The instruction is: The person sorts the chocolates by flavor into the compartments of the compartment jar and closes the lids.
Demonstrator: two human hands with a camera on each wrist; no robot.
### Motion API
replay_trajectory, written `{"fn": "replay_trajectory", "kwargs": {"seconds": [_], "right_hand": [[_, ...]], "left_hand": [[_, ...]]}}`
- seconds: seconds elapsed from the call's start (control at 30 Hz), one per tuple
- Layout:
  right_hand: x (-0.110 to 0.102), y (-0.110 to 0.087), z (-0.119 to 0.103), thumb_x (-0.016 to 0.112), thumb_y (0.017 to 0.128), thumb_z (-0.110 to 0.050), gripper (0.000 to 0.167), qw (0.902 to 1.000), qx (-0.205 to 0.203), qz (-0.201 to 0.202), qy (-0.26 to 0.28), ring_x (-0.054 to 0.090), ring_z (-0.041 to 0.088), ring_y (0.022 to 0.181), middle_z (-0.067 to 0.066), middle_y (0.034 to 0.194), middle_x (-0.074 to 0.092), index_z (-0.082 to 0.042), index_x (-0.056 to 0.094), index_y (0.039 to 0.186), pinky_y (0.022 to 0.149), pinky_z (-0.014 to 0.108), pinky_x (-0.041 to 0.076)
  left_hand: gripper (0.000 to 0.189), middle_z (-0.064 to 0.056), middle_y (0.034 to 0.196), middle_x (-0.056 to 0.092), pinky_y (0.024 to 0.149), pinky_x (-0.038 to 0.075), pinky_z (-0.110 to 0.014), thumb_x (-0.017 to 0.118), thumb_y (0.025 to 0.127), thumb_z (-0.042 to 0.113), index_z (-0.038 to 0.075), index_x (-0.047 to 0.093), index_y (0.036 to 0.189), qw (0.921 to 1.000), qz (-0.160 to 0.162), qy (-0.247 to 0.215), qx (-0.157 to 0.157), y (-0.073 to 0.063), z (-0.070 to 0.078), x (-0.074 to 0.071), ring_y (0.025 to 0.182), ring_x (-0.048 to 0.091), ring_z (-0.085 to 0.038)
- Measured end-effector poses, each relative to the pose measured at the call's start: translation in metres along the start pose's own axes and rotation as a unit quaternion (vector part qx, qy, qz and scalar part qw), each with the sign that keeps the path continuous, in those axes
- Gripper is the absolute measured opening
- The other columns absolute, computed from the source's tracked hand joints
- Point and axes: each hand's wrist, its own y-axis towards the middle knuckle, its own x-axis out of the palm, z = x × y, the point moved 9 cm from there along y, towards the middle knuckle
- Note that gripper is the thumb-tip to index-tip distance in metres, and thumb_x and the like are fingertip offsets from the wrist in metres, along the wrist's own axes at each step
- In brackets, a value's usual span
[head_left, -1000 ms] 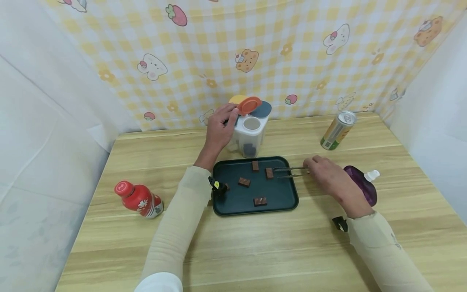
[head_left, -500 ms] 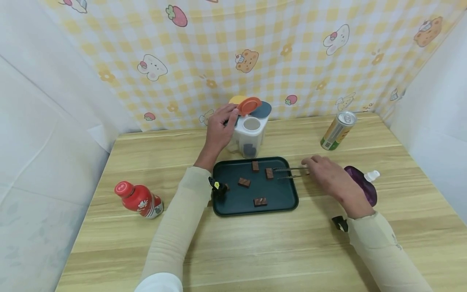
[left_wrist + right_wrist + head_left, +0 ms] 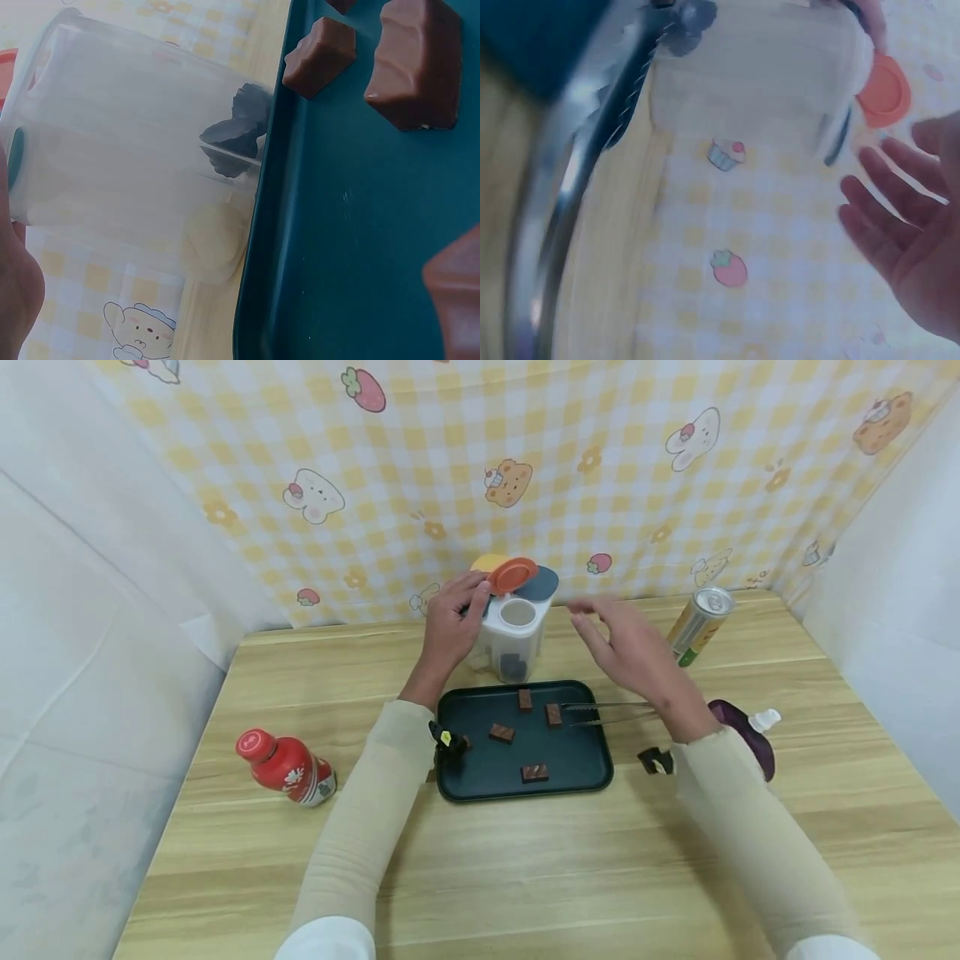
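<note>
My left hand (image 3: 452,625) holds the top left side of a clear storage container (image 3: 516,647), beside its raised orange lid (image 3: 513,576). A round opening shows in the white top. In the left wrist view, dark pieces (image 3: 232,142) and a pale lump (image 3: 214,240) lie at the container's bottom. My right hand (image 3: 630,647) hovers to the container's right, fingers extended and holding nothing. Beneath it, metal tongs (image 3: 574,176) lie across the right rim of the dark green tray (image 3: 558,747). Several chocolate pieces (image 3: 535,773) are on the tray.
A red bottle (image 3: 288,770) stands at the left of the wooden table (image 3: 480,877). At the right are a can (image 3: 697,625) and a purple bottle with a white cap (image 3: 764,721). A checked curtain (image 3: 420,460) hangs behind the table.
My right hand has left the tongs and moved up and left toward the container. The tongs stay on the tray's rim. My left hand and the orange lid have not visibly moved.
</note>
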Motion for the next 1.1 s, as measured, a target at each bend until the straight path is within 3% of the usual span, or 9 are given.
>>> {"fn": "replay_trajectory", "kwargs": {"seconds": [0.23, 0.37, 0.5, 0.67, 0.93, 1.07, 1.1], "right_hand": [[0.004, 0.045, 0.0, 0.048, 0.111, -0.025, 0.039, 0.992, -0.025, 0.073, 0.1, 0.058, 0.03, 0.126, 0.015, 0.134, 0.064, -0.001, 0.061, 0.139, 0.105, 0.047, 0.046], [0.008, 0.062, -0.001, 0.045, 0.112, -0.027, 0.037, 0.9888, -0.03, 0.086, 0.118, 0.062, 0.024, 0.105, 0.012, 0.114, 0.069, -0.001, 0.069, 0.121, 0.092, 0.039, 0.047], [0.013, 0.069, 0.002, 0.04, 0.113, -0.036, 0.049, 0.9821, -0.003, 0.094, 0.163, 0.05, 0.022, 0.076, 0.012, 0.08, 0.056, 0.0, 0.067, 0.094, 0.071, 0.033, 0.038], [0.02, 0.069, 0.009, 0.039, 0.111, -0.049, 0.063, 0.9719, 0.051, 0.102, 0.206, 0.04, 0.026, 0.067, 0.012, 0.068, 0.038, 0.002, 0.061, 0.08, 0.063, 0.032, 0.03], [0.024, 0.066, 0.015, 0.044, 0.107, -0.056, 0.071, 0.9663, 0.083, 0.116, 0.214, 0.035, 0.029, 0.061, 0.01, 0.061, 0.035, 0.004, 0.064, 0.076, 0.057, 0.034, 0.026], [0.026, 0.065, 0.019, 0.046, 0.106, -0.057, 0.063, 0.9687, 0.086, 0.1, 0.21, 0.033, 0.026, 0.059, 0.012, 0.063, 0.039, -0.004, 0.077, 0.094, 0.056, 0.034, 0.026], [0.027, 0.065, 0.02, 0.046, 0.106, -0.057, 0.062, 0.9696, 0.084, 0.093, 0.21, 0.032, 0.026, 0.057, 0.011, 0.066, 0.048, -0.006, 0.08, 0.1, 0.055, 0.034, 0.026]], "left_hand": [[0.031, -0.007, 0.127, 0.071, 0.112, 0.037, -0.025, 0.059, 0.106, 0.026, 0.003, 0.08, 0.114, 0.9999, 0.003, 0.005, 0.012, 0.001, 0.001, 0.001, 0.128, 0.056, -0.01], [0.031, -0.006, 0.126, 0.072, 0.112, 0.036, -0.026, 0.06, 0.106, 0.025, 0.002, 0.08, 0.112, 1.0, -0.001, -0.001, 0.005, 0.002, 0.001, 0.002, 0.129, 0.056, -0.01], [0.033, -0.006, 0.127, 0.071, 0.113, 0.034, -0.026, 0.059, 0.107, 0.028, 0.002, 0.08, 0.112, 0.9999, -0.009, 0.003, -0.009, 0.001, 0.0, 0.002, 0.131, 0.055, -0.01], [0.033, -0.006, 0.128, 0.071, 0.113, 0.035, -0.026, 0.059, 0.107, 0.028, 0.002, 0.08, 0.113, 0.9998, -0.014, 0.002, -0.013, 0.0, 0.0, 0.001, 0.131, 0.054, -0.011], [0.028, -0.006, 0.131, 0.07, 0.115, 0.033, -0.028, 0.06, 0.106, 0.021, 0.002, 0.078, 0.116, 0.999, -0.034, -0.009, 0.028, 0.0, 0.002, 0.001, 0.135, 0.05, -0.011], [0.026, -0.005, 0.134, 0.068, 0.116, 0.03, -0.029, 0.063, 0.104, 0.017, 0.003, 0.076, 0.122, 0.997, -0.063, -0.022, 0.04, -0.001, 0.002, 0.002, 0.139, 0.046, -0.012], [0.025, -0.005, 0.135, 0.067, 0.117, 0.03, -0.03, 0.063, 0.104, 0.016, 0.003, 0.076, 0.122, 0.9964, -0.068, -0.025, 0.043, -0.002, 0.002, 0.002, 0.139, 0.046, -0.012]]}}
